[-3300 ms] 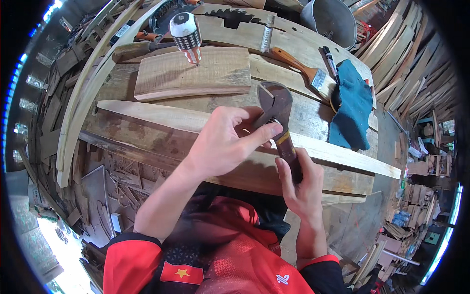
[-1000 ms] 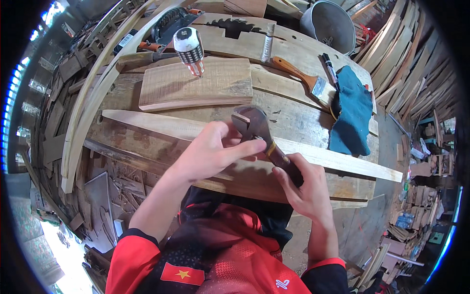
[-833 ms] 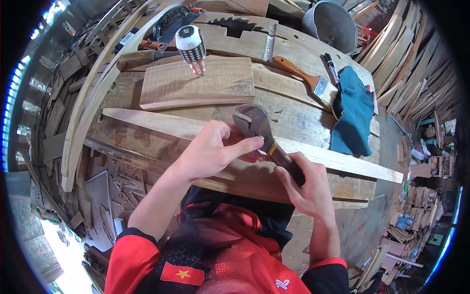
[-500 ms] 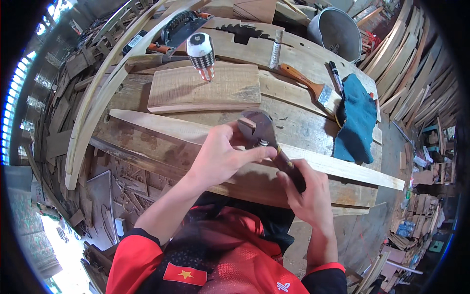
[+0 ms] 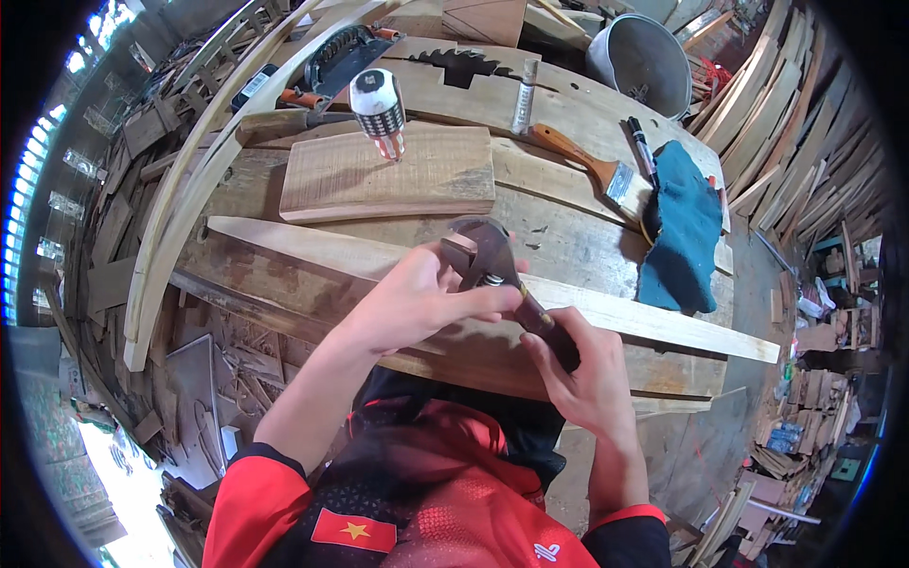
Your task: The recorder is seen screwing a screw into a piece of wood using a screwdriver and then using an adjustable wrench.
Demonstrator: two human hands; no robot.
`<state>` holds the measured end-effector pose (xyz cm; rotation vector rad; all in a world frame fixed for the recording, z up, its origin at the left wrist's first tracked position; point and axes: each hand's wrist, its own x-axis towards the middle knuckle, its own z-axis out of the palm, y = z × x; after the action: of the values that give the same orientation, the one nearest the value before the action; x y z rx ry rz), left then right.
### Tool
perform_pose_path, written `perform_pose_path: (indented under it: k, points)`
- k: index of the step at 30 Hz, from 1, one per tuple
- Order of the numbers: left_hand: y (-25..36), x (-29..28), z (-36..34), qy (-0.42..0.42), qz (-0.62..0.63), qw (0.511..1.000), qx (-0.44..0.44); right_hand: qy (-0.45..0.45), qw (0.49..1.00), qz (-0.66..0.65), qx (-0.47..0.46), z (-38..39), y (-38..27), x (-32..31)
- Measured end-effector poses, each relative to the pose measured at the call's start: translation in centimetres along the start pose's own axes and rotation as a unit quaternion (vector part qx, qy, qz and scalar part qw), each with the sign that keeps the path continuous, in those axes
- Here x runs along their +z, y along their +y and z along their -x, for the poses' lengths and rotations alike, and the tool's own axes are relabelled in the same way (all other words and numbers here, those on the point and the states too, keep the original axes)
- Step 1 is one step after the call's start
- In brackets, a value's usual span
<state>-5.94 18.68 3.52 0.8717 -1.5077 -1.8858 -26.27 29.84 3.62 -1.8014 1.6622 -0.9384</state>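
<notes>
A dark adjustable wrench (image 5: 481, 248) is held over the bench with its jaw end pointing away from me. My left hand (image 5: 417, 298) grips it near the head, the thumb lying beside the adjusting screw. Around the lower handle, my right hand (image 5: 589, 369) is closed. Beyond the wrench lies a thick wooden block (image 5: 426, 180). Standing upright on that block is a stubby tool with a white, black and red patterned handle (image 5: 377, 104). A long pale wooden strip (image 5: 644, 317) runs across the bench beneath my hands.
On the wooden bench (image 5: 568, 251) lie a paintbrush (image 5: 582, 156), a marker (image 5: 642, 147) and a teal cloth (image 5: 680, 237). A clear tube (image 5: 524, 99), a saw blade (image 5: 462, 68) and a metal pot (image 5: 644, 62) are farther back. Curved wooden strips (image 5: 180, 208) jut out at left.
The view has shifted slightly. Both hands still hold the wrench, and its head has turned a little, with the left thumb moved slightly at the adjusting screw.
</notes>
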Motion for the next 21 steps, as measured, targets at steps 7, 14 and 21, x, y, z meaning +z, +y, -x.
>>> perform_pose_path:
  k: [7,14,21]
  points:
    - [0.5,0.2,0.9,0.035,-0.044,0.996,-0.065,-0.005,1.000,0.003,0.001,0.3,0.0,0.1]
    - [-0.1,-0.3,1.3,-0.002,0.112,0.990,-0.090,-0.020,0.997,-0.031,0.069,-0.2,-1.0,-0.7]
    - [-0.9,0.8,1.7,0.046,0.037,0.998,-0.015,-0.033,0.999,-0.004,0.044,0.2,-1.0,-0.5]
